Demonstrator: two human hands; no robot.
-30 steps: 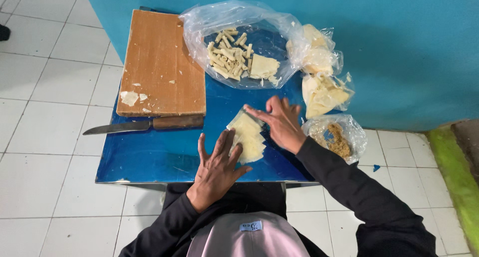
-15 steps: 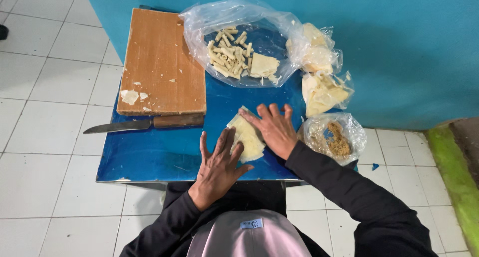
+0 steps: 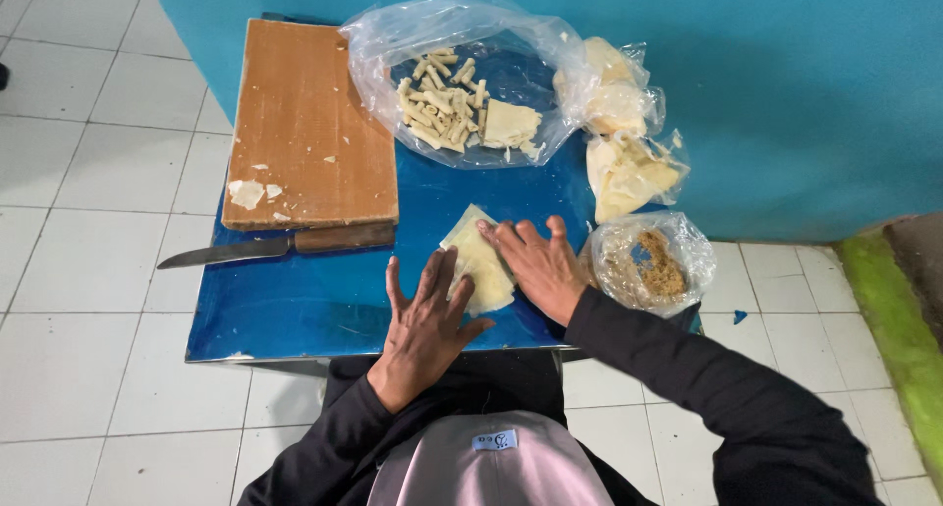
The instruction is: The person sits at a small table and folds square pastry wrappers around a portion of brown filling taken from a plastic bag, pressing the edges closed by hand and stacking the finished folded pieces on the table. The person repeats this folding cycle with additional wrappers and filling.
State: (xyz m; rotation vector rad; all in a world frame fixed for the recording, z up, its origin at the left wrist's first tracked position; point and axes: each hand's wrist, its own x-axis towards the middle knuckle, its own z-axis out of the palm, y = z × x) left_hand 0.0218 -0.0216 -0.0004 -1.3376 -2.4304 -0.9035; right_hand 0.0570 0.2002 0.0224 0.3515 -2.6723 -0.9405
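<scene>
**Hands Press Pale Wrapper Flat on Blue Surface**

Shifting from a second ago, the right hand (image 3: 535, 265) is now sliding lower along the wrapper's right edge, while the left hand (image 3: 427, 314) is staying at the near corner. Both hands are lying palm-down on a pale yellow, thin sheet of wrapper (image 3: 478, 260), which is resting flat near the front middle of the blue surface (image 3: 295, 319). Left fingers (image 3: 439, 275) are spreading wide, their tips touching the sheet's lower left part; right fingers (image 3: 501, 236) are stretching out flat and slightly apart across its right side, gripping nothing.

Just left of the wrapper, a knife (image 3: 275, 246) with a brown handle is lying along the near edge of a wooden cutting board (image 3: 305, 123), blade pointing left. Pale scraps (image 3: 246, 192) are sitting on the board's near corner. Behind the wrapper, an open clear plastic bag (image 3: 462, 74) is holding small rolled pieces (image 3: 437, 103) and a folded sheet. To the right, more bags of pale sheets (image 3: 624, 133) are leaning by the teal wall (image 3: 786, 74), and a small bag of brownish filling (image 3: 653, 260) is sitting just beside the right hand. White floor tiles (image 3: 88, 270) are surrounding the surface.
</scene>
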